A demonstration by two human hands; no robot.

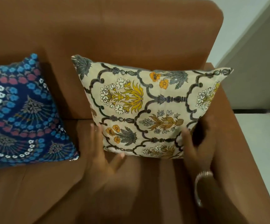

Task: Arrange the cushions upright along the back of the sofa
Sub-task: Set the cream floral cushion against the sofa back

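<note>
A cream cushion (148,107) printed with yellow, orange and grey flowers stands upright against the back of the brown sofa (114,33), close to the right armrest. My left hand (101,152) grips its lower left corner, fingers behind the edge and thumb under the bottom. My right hand (199,143) clasps its lower right edge; a bangle sits on that wrist. Both hands are motion-blurred. A dark blue cushion (21,113) with blue, red and white flowers leans against the sofa back at the left, partly cut off by the frame.
The right armrest (237,143) runs along the cushion's right side. Beyond it are a pale tiled floor (260,143) and a light wall (244,29). A gap of brown seat (76,130) separates the two cushions.
</note>
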